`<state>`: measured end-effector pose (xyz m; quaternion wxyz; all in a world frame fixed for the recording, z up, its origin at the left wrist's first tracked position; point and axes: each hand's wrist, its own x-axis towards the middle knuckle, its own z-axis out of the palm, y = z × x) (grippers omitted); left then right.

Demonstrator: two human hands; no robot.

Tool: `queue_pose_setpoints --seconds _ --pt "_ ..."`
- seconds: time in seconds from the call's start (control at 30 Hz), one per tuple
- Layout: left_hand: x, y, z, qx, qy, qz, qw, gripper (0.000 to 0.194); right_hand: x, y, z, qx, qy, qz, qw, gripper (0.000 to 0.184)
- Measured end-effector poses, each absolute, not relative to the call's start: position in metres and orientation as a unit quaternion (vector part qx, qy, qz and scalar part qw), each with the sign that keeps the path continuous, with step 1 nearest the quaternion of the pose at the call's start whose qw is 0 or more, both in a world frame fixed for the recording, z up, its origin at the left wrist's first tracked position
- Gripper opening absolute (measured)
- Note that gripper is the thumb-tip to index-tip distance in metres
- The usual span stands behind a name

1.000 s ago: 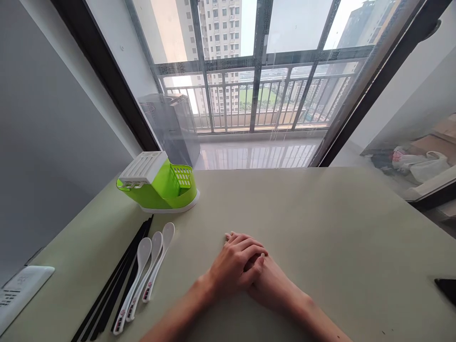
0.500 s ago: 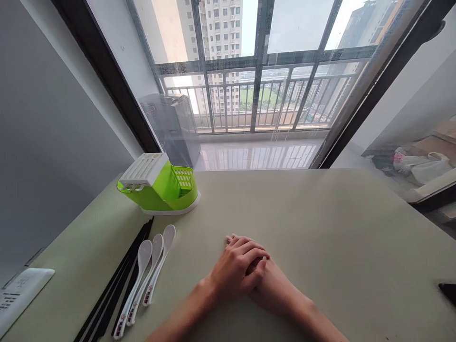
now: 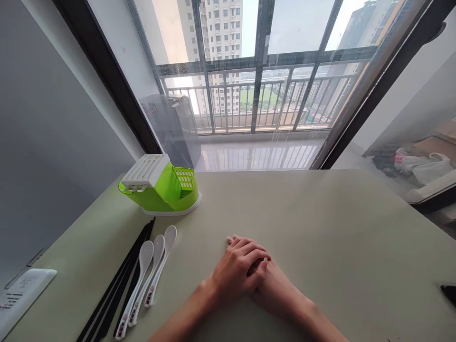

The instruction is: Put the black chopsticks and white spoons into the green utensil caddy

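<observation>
My left hand [image 3: 239, 263] rests on top of my right hand [image 3: 268, 285] near the front middle of the table, its fingers and thumb closed around the right hand. Most of the right hand's fingers are hidden underneath; only their tips stick out past the left hand, seemingly stretched out. To the left lie several white soup spoons [image 3: 145, 259], bowls pointing away from me. Beside them is a bundle of black chopsticks [image 3: 116, 289]. Behind these stands a green and white cutlery holder [image 3: 167, 190] with a perforated basket end. Neither hand touches these items.
The pale table [image 3: 320, 228] reaches a large window [image 3: 256, 85]. A white rectangular object [image 3: 24, 292] with dark printing lies at the left edge. A small black object [image 3: 449, 293] sits at the right edge. White bags [image 3: 423, 166] are beyond the glass at right.
The hands stay clasped in the same place, and the objects have not moved. The whole view has shifted very slightly.
</observation>
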<state>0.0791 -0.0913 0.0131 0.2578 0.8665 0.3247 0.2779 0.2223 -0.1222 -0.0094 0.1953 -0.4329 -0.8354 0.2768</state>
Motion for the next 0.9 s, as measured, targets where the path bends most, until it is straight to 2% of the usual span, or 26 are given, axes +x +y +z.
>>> queue_pose_setpoints --seconds 0.27,0.9 --pt "0.079 -0.092 0.012 0.865 0.326 0.279 0.259 0.027 0.224 -0.121 -0.029 -0.415 -0.838 0.268 0.231 0.083" --pt "0.079 -0.092 0.013 0.866 0.323 0.281 0.257 0.027 0.223 -0.122 -0.032 -0.42 -0.845 0.25 0.218 0.087"
